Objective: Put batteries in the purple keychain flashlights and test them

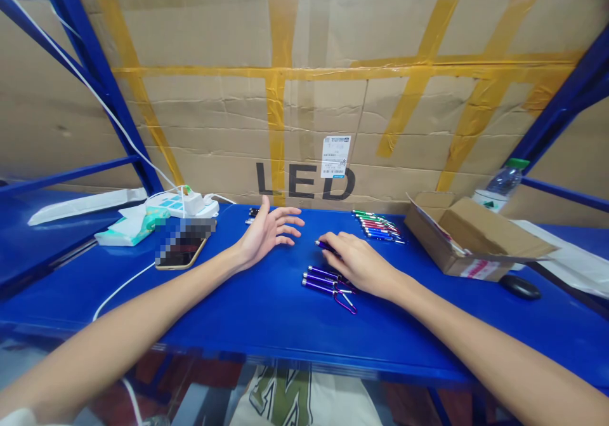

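Note:
My left hand (pixel 271 228) is open above the blue shelf top, its fingers spread and nothing in them. To its right, my right hand (pixel 356 259) has its fingers closed on a purple keychain flashlight (pixel 322 244), whose silver end pokes out at the fingertips; the rest is under the hand. Just in front of that hand lie several more purple keychain flashlights (pixel 320 286), roughly parallel, with carabiner clips at their right ends. Farther back is a row of green, red and blue keychain flashlights (pixel 375 225), side by side.
An opened small cardboard box (pixel 447 235) stands at right, near a black mouse (pixel 521 286) and a green-capped bottle (pixel 504 185). At left are a phone (pixel 183 248), a tissue pack (pixel 128 228) and a power strip (pixel 204 207). A large taped carton (pixel 228 108) walls the back.

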Available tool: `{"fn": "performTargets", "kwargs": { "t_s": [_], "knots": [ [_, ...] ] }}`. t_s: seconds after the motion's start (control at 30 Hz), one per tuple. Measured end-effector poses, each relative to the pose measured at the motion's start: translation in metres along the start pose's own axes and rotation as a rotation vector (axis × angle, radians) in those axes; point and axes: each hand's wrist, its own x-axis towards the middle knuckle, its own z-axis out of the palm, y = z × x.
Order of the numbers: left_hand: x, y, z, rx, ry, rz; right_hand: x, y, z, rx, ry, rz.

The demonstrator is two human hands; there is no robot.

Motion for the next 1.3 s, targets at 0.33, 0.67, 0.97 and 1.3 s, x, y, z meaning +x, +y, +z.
{"fn": "performTargets", "kwargs": {
  "t_s": [0.33, 0.67, 0.97, 1.3],
  "knots": [
    [0.0, 0.0, -0.0006, 0.0, -0.009, -0.005, -0.0011, 0.0003, 0.0008, 0.014, -0.034, -0.009],
    [0.0004, 0.0, -0.0006, 0.002, -0.016, -0.005, -0.0017, 0.0011, 0.0023, 0.068, -0.051, -0.039],
    [-0.0004, 0.0015, 0.0007, 0.009, -0.009, -0.004, -0.0048, 0.0025, 0.0009, 0.099, -0.037, -0.125],
    [-0.0009, 0.0015, 0.0011, -0.003, -0.004, -0.006, -0.0037, 0.0011, 0.0007, 0.08, -0.035, -0.129]
  ]
}}
